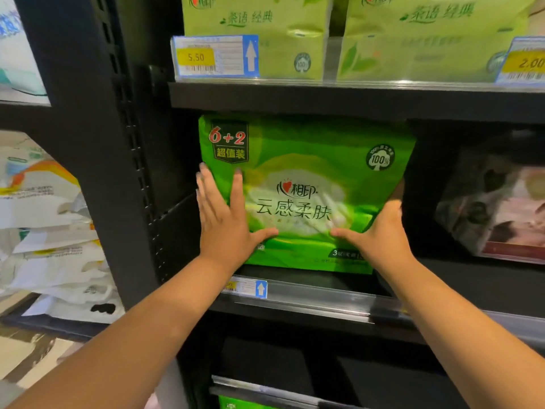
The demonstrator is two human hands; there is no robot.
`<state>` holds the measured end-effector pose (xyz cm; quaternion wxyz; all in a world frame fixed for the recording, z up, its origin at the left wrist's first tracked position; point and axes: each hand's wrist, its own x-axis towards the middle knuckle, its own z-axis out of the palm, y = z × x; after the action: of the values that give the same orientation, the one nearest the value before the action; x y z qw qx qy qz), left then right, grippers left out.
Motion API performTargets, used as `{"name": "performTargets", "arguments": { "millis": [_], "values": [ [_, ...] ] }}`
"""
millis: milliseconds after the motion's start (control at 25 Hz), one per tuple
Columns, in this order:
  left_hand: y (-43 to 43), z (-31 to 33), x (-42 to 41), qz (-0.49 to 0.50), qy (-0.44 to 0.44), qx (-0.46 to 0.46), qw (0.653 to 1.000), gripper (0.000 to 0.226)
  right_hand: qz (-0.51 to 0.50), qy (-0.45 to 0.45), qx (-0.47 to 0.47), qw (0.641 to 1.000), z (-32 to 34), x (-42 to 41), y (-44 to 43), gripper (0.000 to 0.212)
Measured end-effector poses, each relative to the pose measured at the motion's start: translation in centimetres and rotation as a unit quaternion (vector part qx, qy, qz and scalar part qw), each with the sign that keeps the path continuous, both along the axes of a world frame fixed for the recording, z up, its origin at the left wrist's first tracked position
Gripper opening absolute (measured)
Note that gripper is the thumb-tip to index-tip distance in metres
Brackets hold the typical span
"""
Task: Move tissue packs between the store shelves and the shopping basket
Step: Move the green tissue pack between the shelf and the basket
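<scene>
A price label marked 5.50, with a white arrow on blue, is clipped at the upper left. Another marked 2.00 is seen at the right edge. A smaller arrow label is fixed lower down. White plastic-wrapped goods are piled at the left, above pale flooring.

The right hand has its fingers out of sight round the right edge of the green tissue pack; only the thumb shows. The pale green packs at the top are cut by the frame's upper edge, the bottom pack by the lower edge. On the price label the fine print is too blurred to read.
</scene>
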<state>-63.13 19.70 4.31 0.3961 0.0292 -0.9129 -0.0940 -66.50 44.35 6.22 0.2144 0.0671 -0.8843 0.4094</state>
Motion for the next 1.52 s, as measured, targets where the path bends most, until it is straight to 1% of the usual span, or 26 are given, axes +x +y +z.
{"name": "performTargets", "arguments": {
  "millis": [80, 120, 160, 240, 280, 360, 440, 520, 560, 600, 720, 800, 880, 920, 1000, 1040, 1080, 1120, 1160, 1200, 1240, 1280, 1320, 1400, 1520],
  "values": [
    [0.3, -0.6, -0.8, 0.019, -0.004, -0.128, 0.992, 0.13, -0.005, -0.004, 0.005, 1.0, -0.1, -0.1, -0.8, 0.092],
    [0.5, -0.7, -1.2, 0.026, -0.01, -0.168, 0.985, 0.134, -0.001, -0.002, 0.004, 1.0, -0.2, -0.2, -1.1, 0.094],
    [0.6, -0.7, -1.4, 0.032, -0.009, -0.185, 0.982, 0.138, 0.005, 0.0, 0.001, 1.0, -0.3, -0.1, -1.4, 0.096],
    [0.3, -0.5, -1.4, 0.034, 0.002, -0.191, 0.981, 0.141, 0.016, 0.008, -0.004, 1.0, -0.3, 0.0, -1.6, 0.094],
    [0.1, -0.5, -1.3, 0.03, 0.01, -0.195, 0.98, 0.139, 0.026, 0.01, -0.021, 0.999, -0.2, 0.1, -1.3, 0.095],
    [-0.4, -0.5, -1.2, 0.022, 0.018, -0.204, 0.979, 0.136, 0.054, -0.007, -0.084, 0.995, -0.3, -0.7, -0.3, 0.097],
    [-0.7, -0.2, -1.3, 0.023, 0.016, -0.202, 0.979, 0.136, 0.096, -0.079, -0.143, 0.982, -0.4, -1.8, 0.1, 0.077],
    [-0.8, -0.2, -1.4, 0.024, 0.013, -0.201, 0.979, 0.134, 0.156, -0.153, -0.223, 0.95, -1.2, -3.0, 0.0, 0.077],
    [-1.0, -0.2, -1.4, 0.025, 0.011, -0.203, 0.979, 0.133, 0.174, -0.168, -0.252, 0.937, -1.6, -3.3, -0.2, 0.078],
    [-1.1, -0.2, -1.4, 0.026, 0.01, -0.206, 0.978, 0.133, 0.181, -0.169, -0.265, 0.932, -1.7, -3.4, -0.4, 0.078],
    [-1.4, 0.0, -1.5, 0.024, 0.009, -0.209, 0.977, 0.132, 0.191, -0.145, -0.27, 0.933, -2.0, -3.5, -0.2, 0.074],
    [-1.1, 0.0, -1.7, 0.02, 0.005, -0.201, 0.979, 0.133, 0.202, -0.14, -0.256, 0.935, -2.1, -3.5, -0.1, 0.076],
    [-0.4, 0.1, -1.7, 0.022, 0.001, -0.195, 0.981, 0.138, 0.2, -0.146, -0.235, 0.94, -2.1, -3.6, 0.4, 0.078],
    [-0.1, 0.3, -1.6, 0.02, -0.003, -0.193, 0.981, 0.139, 0.2, -0.153, -0.219, 0.943, -1.9, -3.4, 0.7, 0.073],
    [0.3, 0.3, -1.1, 0.026, -0.013, -0.185, 0.982, 0.139, 0.198, -0.155, -0.163, 0.954, -1.5, -3.0, 0.9, 0.055],
    [0.6, 0.2, -0.8, 0.027, -0.021, -0.178, 0.983, 0.138, 0.187, -0.144, -0.124, 0.964, -1.5, -2.6, 1.1, 0.053],
    [1.1, 0.3, -0.3, 0.026, -0.03, -0.17, 0.985, 0.134, 0.159, -0.13, -0.077, 0.976, -1.5, -2.1, 1.2, 0.059],
    [1.6, 0.3, 0.1, 0.024, -0.039, -0.159, 0.986, 0.129, 0.119, -0.109, -0.024, 0.987, -1.7, -1.6, 1.3, 0.071],
    [2.3, 0.5, 0.6, 0.022, -0.051, -0.151, 0.987, 0.123, 0.068, -0.082, 0.041, 0.993, -1.9, -0.7, 1.5, 0.079],
    [2.9, 0.6, 1.1, 0.023, -0.069, -0.146, 0.987, 0.117, 0.015, -0.04, 0.123, 0.991, -2.1, 0.3, 1.6, 0.084],
    [3.6, 0.6, 1.6, 0.02, -0.086, -0.144, 0.986, 0.111, -0.034, -0.004, 0.213, 0.977, -2.2, 1.5, 1.8, 0.089],
    [4.2, 0.5, 2.1, 0.011, -0.092, -0.146, 0.985, 0.106, -0.07, 0.022, 0.282, 0.956, -2.4, 2.6, 2.2, 0.094],
    [4.9, 0.3, 2.6, -0.007, -0.087, -0.152, 0.985, 0.1, -0.097, 0.044, 0.324, 0.94, -2.4, 3.8, 2.7, 0.096],
    [6.7, 0.0, 4.0, -0.049, -0.065, -0.161, 0.984, 0.092, -0.118, 0.086, 0.351, 0.925, -2.9, 5.4, 4.4, 0.094],
    [9.9, -0.7, 5.9, -0.092, -0.053, -0.175, 0.979, 0.084, -0.094, 0.108, 0.356, 0.924, -3.6, 7.9, 7.6, 0.089]
  ]
}}
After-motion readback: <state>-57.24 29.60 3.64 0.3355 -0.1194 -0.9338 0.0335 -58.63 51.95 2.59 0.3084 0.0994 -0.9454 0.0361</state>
